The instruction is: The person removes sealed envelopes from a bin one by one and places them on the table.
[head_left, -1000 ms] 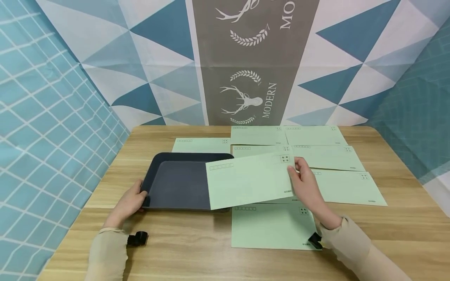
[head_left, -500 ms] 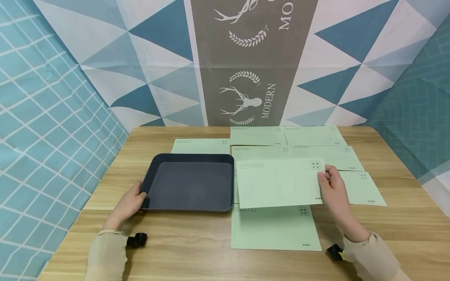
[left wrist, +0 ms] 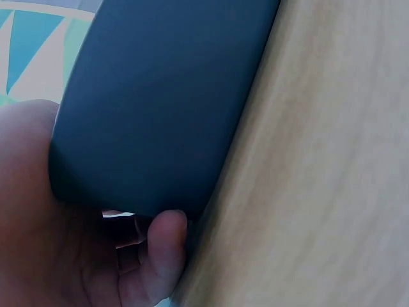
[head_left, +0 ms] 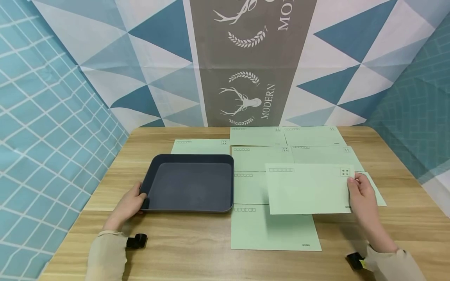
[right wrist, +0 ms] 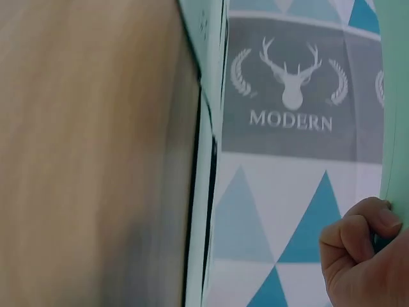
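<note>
My left hand (head_left: 127,203) grips the near left corner of a dark rectangular baking tray (head_left: 190,210), thumb over the rim. In the left wrist view the tray's outer wall (left wrist: 160,109) fills the middle, with fingers curled at its end. My right hand (head_left: 363,195) pinches the right edge of a pale green envelope (head_left: 309,189) and holds it up above other envelopes. The right wrist view shows curled fingers (right wrist: 358,236) at the edge of the held envelope (right wrist: 396,128). Nothing lies in the tray.
Several more green envelopes lie on the wooden table (head_left: 183,249): a front one (head_left: 253,230), others in rows behind, and one (head_left: 200,146) partly hidden behind the tray. A patterned cloth (head_left: 246,58) hangs at the table's back edge.
My right hand has carried the envelope rightward, from over the tray's right side to over the right-hand envelopes. My left hand and the tray have stayed in place.
</note>
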`<state>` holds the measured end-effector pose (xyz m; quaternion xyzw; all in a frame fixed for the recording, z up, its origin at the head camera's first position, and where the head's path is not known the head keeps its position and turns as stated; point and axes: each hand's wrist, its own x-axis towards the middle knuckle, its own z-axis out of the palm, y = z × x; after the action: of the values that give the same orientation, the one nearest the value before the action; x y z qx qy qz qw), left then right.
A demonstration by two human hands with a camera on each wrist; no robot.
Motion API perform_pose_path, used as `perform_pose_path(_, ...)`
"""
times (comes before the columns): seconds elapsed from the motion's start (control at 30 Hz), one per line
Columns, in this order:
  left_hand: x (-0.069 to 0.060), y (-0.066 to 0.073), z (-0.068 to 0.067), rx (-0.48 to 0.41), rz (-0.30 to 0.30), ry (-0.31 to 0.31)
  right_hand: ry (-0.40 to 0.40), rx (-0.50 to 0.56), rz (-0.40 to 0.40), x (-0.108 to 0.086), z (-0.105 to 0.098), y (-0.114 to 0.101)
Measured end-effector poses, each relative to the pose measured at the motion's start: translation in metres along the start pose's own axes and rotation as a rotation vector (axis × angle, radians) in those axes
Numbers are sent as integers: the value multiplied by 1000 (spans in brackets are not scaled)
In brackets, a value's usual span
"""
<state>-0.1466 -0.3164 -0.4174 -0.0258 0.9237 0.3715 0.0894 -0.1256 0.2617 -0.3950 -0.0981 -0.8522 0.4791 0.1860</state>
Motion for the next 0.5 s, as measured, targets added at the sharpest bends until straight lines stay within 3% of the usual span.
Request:
perform_pose_path(0.27, 0, 1, -1, 4, -2, -3, 6, -60, 50, -3, -20, 19)
perform_pose_path(0.5, 0, 0, 1, 13, -7, -4, -43, -92, 25, -2, -39, 35)
